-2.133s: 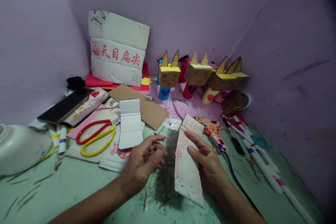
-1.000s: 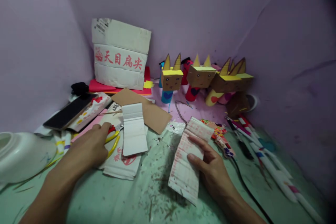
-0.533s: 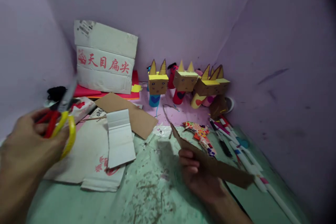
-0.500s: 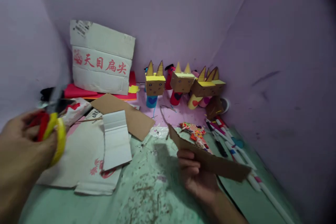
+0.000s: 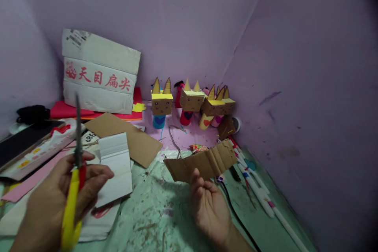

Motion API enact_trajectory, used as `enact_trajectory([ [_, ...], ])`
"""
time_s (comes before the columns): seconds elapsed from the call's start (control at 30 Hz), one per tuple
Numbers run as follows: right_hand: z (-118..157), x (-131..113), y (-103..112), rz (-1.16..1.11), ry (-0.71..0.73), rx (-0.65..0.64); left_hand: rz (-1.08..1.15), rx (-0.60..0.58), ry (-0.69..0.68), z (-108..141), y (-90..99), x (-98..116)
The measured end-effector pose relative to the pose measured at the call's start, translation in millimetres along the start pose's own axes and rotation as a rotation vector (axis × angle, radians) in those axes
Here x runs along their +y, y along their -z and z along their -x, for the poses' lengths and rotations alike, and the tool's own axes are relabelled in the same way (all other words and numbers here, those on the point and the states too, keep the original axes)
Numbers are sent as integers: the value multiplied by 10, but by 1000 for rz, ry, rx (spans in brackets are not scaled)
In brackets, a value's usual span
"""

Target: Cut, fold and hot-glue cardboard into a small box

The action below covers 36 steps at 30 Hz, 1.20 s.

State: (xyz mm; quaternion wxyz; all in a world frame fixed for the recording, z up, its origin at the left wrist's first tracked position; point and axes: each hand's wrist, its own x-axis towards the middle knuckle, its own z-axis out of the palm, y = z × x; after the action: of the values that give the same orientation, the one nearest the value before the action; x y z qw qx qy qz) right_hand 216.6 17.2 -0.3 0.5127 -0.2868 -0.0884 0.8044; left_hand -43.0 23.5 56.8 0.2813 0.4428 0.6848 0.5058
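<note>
In my left hand (image 5: 56,197) are scissors with yellow and red handles (image 5: 71,204), blades pointing up and away. The fingers curl round the handles. My right hand (image 5: 209,208), palm turned up, holds a bent strip of brown cardboard (image 5: 203,163) at its lower edge. The strip is tilted above the table, with a crease near its right end; the thumb is hidden. Beside my left hand lies a small white cardboard piece (image 5: 116,169), over a larger flattened white sheet. A flat brown cardboard piece (image 5: 130,138) lies just behind it.
Several cardboard-headed figures (image 5: 162,104) with pointed ears stand at the back. A white box panel (image 5: 99,75) with red characters leans on the wall. Markers (image 5: 260,193) and a black cord (image 5: 236,212) lie on the right. A long white packet (image 5: 44,145) lies far left.
My left hand has come inward and turned the scissors upright. The cardboard strip in my right hand has rotated, its right end now raised and its face showing. The view has shifted slightly.
</note>
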Motion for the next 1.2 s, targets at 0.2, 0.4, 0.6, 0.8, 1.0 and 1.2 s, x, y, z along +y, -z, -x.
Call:
enact_trajectory([
  [0.2,11,34,7,69,-13,28,96,-174,-4,256,-117,34],
  [0.4,0,39,61,201,3,-41,140,-261,-1,266,-168,-22],
  [0.6,14,18,-17,106,-9,-135,155,-260,-24,246,-133,-92],
  [0.8,49,-9,-105,191,80,-63,153,-313,-3,271,-128,-187],
  [1.0,-69,34,-14,509,423,105,-119,-316,-340,356,-196,-239],
  [1.2,-85,70,21,718,634,275,-292,-354,-474,472,-221,-349],
])
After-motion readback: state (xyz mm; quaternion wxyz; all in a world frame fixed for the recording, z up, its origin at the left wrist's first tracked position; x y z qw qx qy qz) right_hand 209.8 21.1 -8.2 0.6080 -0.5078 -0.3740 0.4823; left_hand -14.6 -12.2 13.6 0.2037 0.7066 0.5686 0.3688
